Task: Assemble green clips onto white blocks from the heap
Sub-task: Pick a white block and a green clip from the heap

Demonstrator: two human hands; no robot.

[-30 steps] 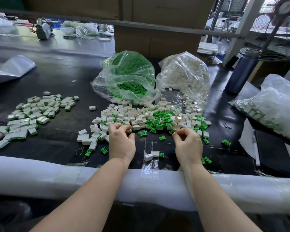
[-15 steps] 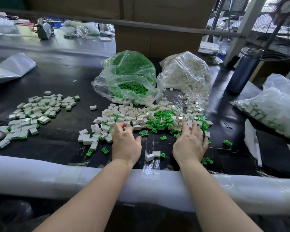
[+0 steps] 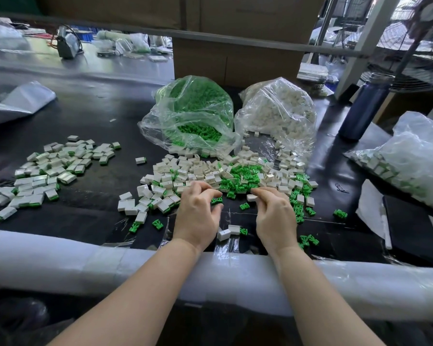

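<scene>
A heap of white blocks (image 3: 185,172) mixed with green clips (image 3: 245,174) lies mid-table. My left hand (image 3: 198,216) rests at the heap's near edge, fingers curled over white blocks, thumb apart. A green clip (image 3: 216,201) lies on the table in the gap between thumb and forefinger, and what the curled fingers hold is hidden. My right hand (image 3: 276,216) pinches a white block (image 3: 251,197) between thumb and fingertips, just in front of the green clips. Two more white blocks (image 3: 229,232) lie between my wrists.
Behind the heap stand an open bag of green clips (image 3: 193,113) and a bag of white blocks (image 3: 278,113). Assembled pieces (image 3: 50,168) spread at the left. A blue bottle (image 3: 363,106) and another bag (image 3: 415,156) are at the right. A white padded rail (image 3: 60,260) lines the near edge.
My right hand spread flat over the green clips, then drew back with fingers pinched on a white block. My left hand moved slightly right along the heap's edge.
</scene>
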